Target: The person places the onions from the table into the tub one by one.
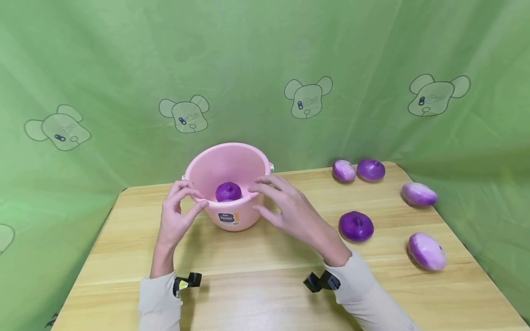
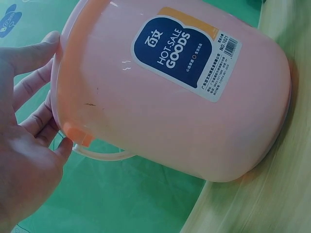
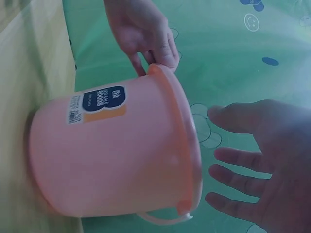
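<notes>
A pink plastic bucket (image 1: 251,214) stands upright at the back of the table, with a blue and orange label (image 2: 175,58) on its front. Down inside it a purple onion (image 1: 229,191) shows past the rim. My left hand (image 1: 175,216) pinches the bucket's rim on the left, thumb outside and fingers over the edge. On the other side my right hand (image 1: 291,209) hovers at the rim with its fingers spread. The right wrist view shows a gap between those fingers (image 3: 238,179) and the bucket, and the hand holds nothing.
Several purple onions lie on the wooden table (image 1: 248,294) to the right: a dark one (image 1: 356,226) nearest the right forearm, a paler one (image 1: 427,251) near the right edge, others farther back. A green printed curtain (image 1: 248,59) hangs behind the table.
</notes>
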